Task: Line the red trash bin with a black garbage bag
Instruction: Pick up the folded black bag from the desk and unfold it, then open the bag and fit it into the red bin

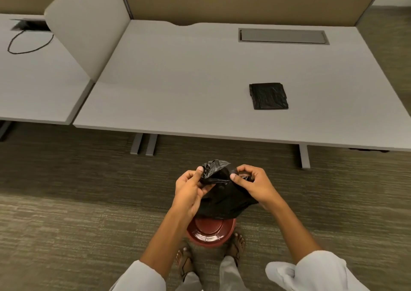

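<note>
A crumpled black garbage bag point(224, 199) hangs between my hands above the floor. My left hand point(190, 190) pinches its top edge on the left, and my right hand point(251, 185) pinches the same edge on the right. Directly below the bag, a red trash bin point(211, 233) stands on the carpet between my feet, with its far rim hidden by the bag. The bin's inside looks bare.
A grey desk point(178, 79) stretches in front of me with a folded stack of black bags point(269, 96) on its right part. A white divider panel point(89, 23) and a second desk with a black cable point(29, 43) lie to the left. Desk legs point(304, 156) stand on the carpet.
</note>
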The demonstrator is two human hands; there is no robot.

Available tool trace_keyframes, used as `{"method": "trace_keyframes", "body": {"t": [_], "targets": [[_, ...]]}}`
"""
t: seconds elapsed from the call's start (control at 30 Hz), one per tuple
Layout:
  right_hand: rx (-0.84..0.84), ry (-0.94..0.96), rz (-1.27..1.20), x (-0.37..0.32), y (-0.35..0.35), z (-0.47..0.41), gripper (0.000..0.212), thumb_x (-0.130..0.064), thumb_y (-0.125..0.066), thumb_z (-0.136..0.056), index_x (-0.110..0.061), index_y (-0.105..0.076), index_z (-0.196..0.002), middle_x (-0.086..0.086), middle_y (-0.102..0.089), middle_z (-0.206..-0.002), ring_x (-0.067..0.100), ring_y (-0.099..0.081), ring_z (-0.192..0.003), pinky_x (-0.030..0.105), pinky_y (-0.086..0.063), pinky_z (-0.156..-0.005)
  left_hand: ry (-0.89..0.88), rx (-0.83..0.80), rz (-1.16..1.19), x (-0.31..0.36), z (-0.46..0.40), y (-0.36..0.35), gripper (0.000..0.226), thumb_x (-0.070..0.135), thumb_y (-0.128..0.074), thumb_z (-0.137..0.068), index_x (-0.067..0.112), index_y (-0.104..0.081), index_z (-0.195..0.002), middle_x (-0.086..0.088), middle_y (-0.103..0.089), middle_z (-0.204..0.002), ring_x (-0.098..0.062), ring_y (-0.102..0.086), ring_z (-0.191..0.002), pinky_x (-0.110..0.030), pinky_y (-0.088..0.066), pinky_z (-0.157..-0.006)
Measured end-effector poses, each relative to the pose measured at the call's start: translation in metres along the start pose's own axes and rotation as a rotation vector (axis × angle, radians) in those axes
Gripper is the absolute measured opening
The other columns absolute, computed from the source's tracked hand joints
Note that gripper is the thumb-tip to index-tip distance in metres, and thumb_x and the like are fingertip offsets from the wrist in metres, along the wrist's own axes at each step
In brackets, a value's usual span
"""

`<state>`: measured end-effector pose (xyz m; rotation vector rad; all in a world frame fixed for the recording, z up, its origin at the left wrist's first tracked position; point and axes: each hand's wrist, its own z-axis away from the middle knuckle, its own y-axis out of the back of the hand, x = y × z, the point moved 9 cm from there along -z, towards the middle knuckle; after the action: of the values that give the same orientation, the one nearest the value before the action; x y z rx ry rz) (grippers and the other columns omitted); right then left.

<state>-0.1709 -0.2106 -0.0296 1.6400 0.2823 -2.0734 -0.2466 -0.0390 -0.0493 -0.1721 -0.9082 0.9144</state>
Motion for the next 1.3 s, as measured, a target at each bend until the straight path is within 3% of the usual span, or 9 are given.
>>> {"method": "trace_keyframes", "body": {"t": [0.13, 0.4, 0.53, 0.7, 0.8, 0.87, 1.03, 1.13, 1.3], "targets": [[0.140, -0.025, 0.051, 0.013, -0.007, 0.002, 0.011, -0.013, -0.071, -0.089, -0.023, -0.067, -0.092, 0.006, -0.076, -0.087, 0.019, -0.073, -0.084, 0.031, -0.057, -0.075, 0.064, -0.061, -0.072, 0.003, -0.002, 0.018, 0.013, 0.013, -0.055, -0.097, 0.010, -0.050, -0.085, -0.021, -0.065, -0.110, -0.037, -0.065, -0.110, -0.043, -0.062, -0.066], [0.437, 0.130, 0.355, 0.006, -0.017, 0.017, 0.036, 0.008, -0.055, -0.088, -0.024, -0.066, -0.076, -0.007, -0.067, -0.078, 0.011, -0.062, -0.071, 0.020, -0.049, -0.062, 0.006, -0.272, -0.498, 0.018, -0.001, 0.046, 0.044, 0.052, -0.078, -0.072, 0.014, -0.055, -0.075, -0.005, -0.063, -0.073, -0.016, -0.064, -0.067, -0.028, -0.055, -0.060], [0.318, 0.212, 0.519, 0.001, -0.031, 0.015, 0.031, 0.004, -0.057, -0.090, -0.014, -0.076, -0.104, -0.007, -0.070, -0.107, -0.007, -0.060, -0.103, 0.006, -0.042, -0.094, -0.066, -0.497, -0.760, 0.020, -0.001, 0.047, 0.051, 0.022, -0.088, -0.068, 0.018, -0.038, -0.058, -0.002, -0.048, -0.062, -0.012, -0.052, -0.059, -0.024, -0.050, -0.060], [0.087, 0.251, 0.759, 0.027, -0.049, 0.009, 0.052, -0.029, -0.076, -0.083, -0.008, -0.064, -0.129, 0.000, -0.059, -0.133, 0.006, -0.054, -0.119, 0.006, -0.038, -0.099, -0.240, -0.592, -1.391, 0.016, -0.020, 0.051, 0.044, 0.004, -0.071, -0.079, 0.020, -0.035, -0.057, 0.003, -0.041, -0.060, -0.002, -0.038, -0.055, -0.017, -0.040, -0.059], [0.005, 0.212, 0.836, 0.058, -0.059, 0.003, 0.058, -0.007, -0.078, -0.079, -0.002, -0.060, -0.133, 0.011, -0.055, -0.140, 0.020, -0.066, -0.098, 0.032, -0.055, -0.095, -0.365, -0.626, -1.550, 0.009, -0.031, 0.046, 0.035, -0.009, -0.054, -0.076, 0.018, -0.037, -0.061, 0.003, -0.045, -0.065, -0.004, -0.040, -0.060, -0.018, -0.036, -0.060], [0.011, 0.159, 0.865, 0.081, -0.058, -0.003, 0.060, 0.009, -0.071, -0.075, -0.004, -0.060, -0.132, 0.012, -0.052, -0.144, 0.012, -0.062, -0.078, 0.031, -0.056, -0.088, -0.399, -0.639, -1.612, -0.001, -0.042, 0.051, 0.027, -0.012, -0.047, -0.071, 0.014, -0.046, -0.065, 0.000, -0.051, -0.070, -0.012, -0.046, -0.067, -0.024, -0.038, -0.064], [0.042, -0.029, 0.902, 0.149, -0.042, -0.021, 0.053, 0.015, -0.064, -0.076, -0.011, -0.061, -0.122, 0.014, -0.048, -0.149, 0.024, -0.066, -0.108, 0.029, -0.048, -0.097, -0.390, -0.520, -1.718, -0.039, -0.083, 0.094, 0.036, -0.011, -0.043, -0.081, 0.004, -0.074, -0.090, -0.003, -0.059, -0.096, -0.024, -0.062, -0.091, -0.015, -0.042, -0.074], [-0.010, -0.042, 0.976, 0.183, -0.038, -0.033, 0.041, 0.016, -0.054, -0.082, -0.009, -0.063, -0.113, 0.016, -0.049, -0.148, 0.032, -0.053, -0.130, 0.042, -0.045, -0.106, -0.322, -0.319, -1.765, -0.060, -0.110, 0.127, 0.038, -0.006, -0.041, -0.089, 0.002, -0.066, -0.116, -0.012, -0.061, -0.116, -0.032, -0.062, -0.103, -0.037, -0.052, -0.087], [-0.087, -0.035, 1.063, 0.230, -0.032, -0.054, 0.029, 0.014, -0.049, -0.082, -0.012, -0.054, -0.093, 0.006, -0.061, -0.112, 0.036, -0.064, -0.084, 0.044, -0.054, -0.067, -0.198, -0.165, -1.870, -0.094, -0.145, 0.167, 0.055, 0.013, -0.066, -0.087, 0.007, -0.043, -0.136, -0.017, -0.058, -0.125, -0.038, -0.060, -0.113, -0.047, -0.053, -0.092]]}}
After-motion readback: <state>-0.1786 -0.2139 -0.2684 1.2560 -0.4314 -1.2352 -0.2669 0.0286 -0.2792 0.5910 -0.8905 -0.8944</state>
